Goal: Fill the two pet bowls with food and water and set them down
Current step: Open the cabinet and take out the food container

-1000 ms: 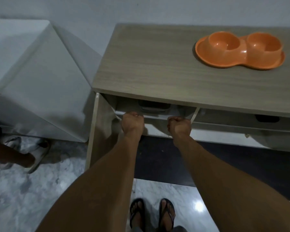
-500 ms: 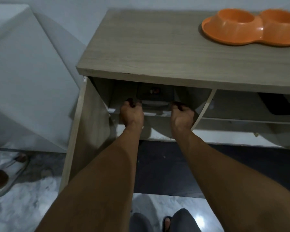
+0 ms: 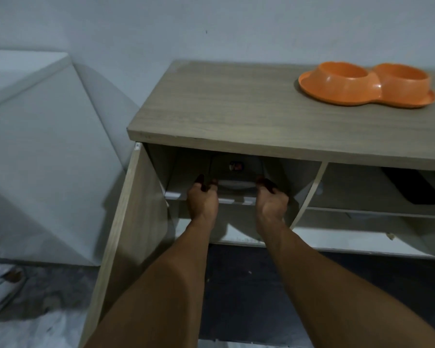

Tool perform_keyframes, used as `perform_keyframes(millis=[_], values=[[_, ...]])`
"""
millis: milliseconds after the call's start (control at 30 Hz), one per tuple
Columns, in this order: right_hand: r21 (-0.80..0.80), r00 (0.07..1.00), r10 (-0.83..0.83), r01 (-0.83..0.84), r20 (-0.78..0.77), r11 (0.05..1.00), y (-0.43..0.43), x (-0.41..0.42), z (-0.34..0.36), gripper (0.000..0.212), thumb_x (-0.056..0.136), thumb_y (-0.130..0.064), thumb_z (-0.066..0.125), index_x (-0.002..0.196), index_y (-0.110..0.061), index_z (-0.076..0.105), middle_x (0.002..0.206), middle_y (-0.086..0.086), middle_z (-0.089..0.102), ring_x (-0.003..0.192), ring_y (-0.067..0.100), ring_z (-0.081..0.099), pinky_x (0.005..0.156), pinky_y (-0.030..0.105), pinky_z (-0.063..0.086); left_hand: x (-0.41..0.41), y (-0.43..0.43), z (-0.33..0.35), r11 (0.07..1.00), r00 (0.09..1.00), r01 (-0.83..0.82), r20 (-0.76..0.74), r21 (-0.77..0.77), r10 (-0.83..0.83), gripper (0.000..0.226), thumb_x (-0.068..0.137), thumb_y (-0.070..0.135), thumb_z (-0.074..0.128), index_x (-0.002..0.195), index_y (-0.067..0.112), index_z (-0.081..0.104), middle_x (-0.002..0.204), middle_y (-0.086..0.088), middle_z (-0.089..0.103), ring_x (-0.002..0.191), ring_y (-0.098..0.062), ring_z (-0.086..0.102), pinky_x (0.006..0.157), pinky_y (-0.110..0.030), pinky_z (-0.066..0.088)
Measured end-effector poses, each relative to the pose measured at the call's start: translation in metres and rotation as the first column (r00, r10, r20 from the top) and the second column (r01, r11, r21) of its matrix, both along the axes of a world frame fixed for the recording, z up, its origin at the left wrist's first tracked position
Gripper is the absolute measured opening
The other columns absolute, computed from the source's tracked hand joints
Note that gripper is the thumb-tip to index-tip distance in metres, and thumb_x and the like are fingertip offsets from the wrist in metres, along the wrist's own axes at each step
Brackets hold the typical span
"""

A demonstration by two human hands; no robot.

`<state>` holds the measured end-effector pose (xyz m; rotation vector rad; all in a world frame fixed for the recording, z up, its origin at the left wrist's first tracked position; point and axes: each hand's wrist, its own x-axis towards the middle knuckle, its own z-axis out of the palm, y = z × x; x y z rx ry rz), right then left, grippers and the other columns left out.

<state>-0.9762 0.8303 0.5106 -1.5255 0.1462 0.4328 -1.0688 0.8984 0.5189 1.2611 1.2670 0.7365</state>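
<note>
An orange plastic double pet bowl (image 3: 367, 84) sits on top of a light wood-grain cabinet (image 3: 224, 109), toward its right rear. The cabinet's left door (image 3: 126, 222) stands open. Both arms reach into the upper left compartment, where the left hand (image 3: 203, 200) and right hand (image 3: 271, 202) curl their fingers (image 3: 267, 183) around the two sides of what seems, in the dim light, a grey lidded plastic container (image 3: 236, 175) on the shelf. A dark flat object (image 3: 412, 187) lies in the right compartment.

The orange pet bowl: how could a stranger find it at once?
Find the wooden cabinet against the pale wall. On its top, to the right, sits the pet bowl. It alone is orange: two round cups joined in one piece.
</note>
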Motion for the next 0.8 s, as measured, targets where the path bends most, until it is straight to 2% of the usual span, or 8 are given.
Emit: perform_keyframes(millis=[167, 267, 333, 467, 567, 600, 700, 800], values=[[0.05, 0.997, 0.015, -0.011, -0.071, 0.999, 0.003, 0.005, -0.005, 0.037, 0.092, -0.016, 0.062, 0.122, 0.004, 0.06, 0.104, 0.014, 0.063, 0.108, 0.033, 0.057, 0.107, 0.038, 0.041, 0.011, 0.006, -0.005, 0.998, 0.999, 0.034, 0.006, -0.061, -0.033, 0.035, 0.097, 0.023, 0.056, 0.124, 0.001, 0.06, 0.114, -0.018, 0.065, 0.108, -0.034, 0.06, 0.084, -0.035, 0.047], [0.022, 0.997, 0.072, -0.071, -0.04, 0.997, -0.001, 0.007, -0.007, 0.034, 0.094, -0.019, 0.058, 0.112, 0.01, 0.062, 0.077, 0.003, 0.056, 0.085, 0.033, 0.055, 0.092, 0.044, 0.05, 0.013, 0.007, -0.007, 0.996, 0.999, 0.045, -0.006, -0.082, -0.045, 0.031, 0.098, 0.018, 0.052, 0.12, -0.002, 0.06, 0.11, -0.022, 0.065, 0.103, -0.036, 0.061, 0.076, -0.035, 0.046], [-0.006, 0.997, 0.069, -0.07, -0.044, 0.998, -0.003, 0.007, -0.005, 0.034, 0.093, -0.019, 0.06, 0.112, 0.008, 0.062, 0.081, 0.004, 0.059, 0.089, 0.029, 0.057, 0.095, 0.044, 0.048, 0.012, 0.007, -0.005, 0.995, 0.999, 0.048, -0.019, -0.089, -0.049, 0.032, 0.098, 0.019, 0.051, 0.12, -0.003, 0.058, 0.111, -0.023, 0.064, 0.103, -0.035, 0.061, 0.071, -0.031, 0.041], [-0.117, 0.999, 0.039, -0.043, -0.033, 0.992, -0.012, 0.002, 0.001, 0.038, 0.089, -0.024, 0.068, 0.116, 0.001, 0.066, 0.109, 0.017, 0.065, 0.106, 0.033, 0.059, 0.099, 0.038, 0.045, 0.006, -0.002, -0.001, 0.992, 0.996, 0.081, -0.012, -0.097, -0.083, 0.033, 0.096, 0.021, 0.054, 0.124, 0.004, 0.055, 0.113, -0.017, 0.062, 0.1, -0.029, 0.06, 0.074, -0.029, 0.042], [-0.155, 0.998, 0.041, -0.047, -0.043, 0.987, -0.022, -0.007, 0.004, 0.033, 0.083, -0.032, 0.07, 0.102, -0.005, 0.074, 0.095, 0.015, 0.069, 0.092, 0.029, 0.062, 0.095, 0.042, 0.051, -0.001, -0.014, 0.009, 0.994, 0.998, 0.06, -0.001, -0.095, -0.06, 0.03, 0.093, 0.017, 0.057, 0.119, 0.002, 0.056, 0.108, -0.016, 0.063, 0.09, -0.022, 0.057, 0.07, -0.026, 0.039], [-0.157, 0.998, 0.053, -0.06, -0.044, 0.986, -0.025, -0.009, 0.004, 0.031, 0.08, -0.035, 0.069, 0.094, -0.009, 0.076, 0.085, 0.012, 0.068, 0.084, 0.027, 0.061, 0.09, 0.05, 0.05, -0.003, -0.019, 0.013, 0.993, 0.999, 0.049, 0.01, -0.109, -0.049, 0.029, 0.093, 0.015, 0.056, 0.119, 0.001, 0.055, 0.103, -0.015, 0.062, 0.086, -0.021, 0.055, 0.069, -0.027, 0.04], [-0.113, 0.992, 0.053, -0.066, -0.11, 0.991, -0.04, -0.022, 0.006, 0.019, 0.077, -0.034, 0.073, 0.082, -0.015, 0.075, 0.07, 0.002, 0.063, 0.074, 0.022, 0.055, 0.075, 0.044, 0.046, -0.013, -0.036, 0.025, 0.981, 0.999, 0.015, 0.041, -0.193, -0.007, 0.034, 0.089, 0.015, 0.057, 0.122, 0.005, 0.054, 0.093, -0.009, 0.06, 0.078, -0.018, 0.054, 0.071, -0.031, 0.043], [-0.1, 0.986, 0.047, -0.064, -0.162, 0.993, -0.063, -0.039, 0.031, 0.015, 0.078, -0.028, 0.074, 0.084, -0.014, 0.076, 0.071, 0.001, 0.063, 0.077, 0.022, 0.055, 0.076, 0.039, 0.044, -0.028, -0.055, 0.039, 0.97, 0.998, 0.014, 0.063, -0.242, 0.001, 0.04, 0.087, 0.015, 0.058, 0.127, 0.013, 0.051, 0.113, -0.01, 0.064, 0.096, -0.023, 0.063, 0.086, -0.038, 0.053]])
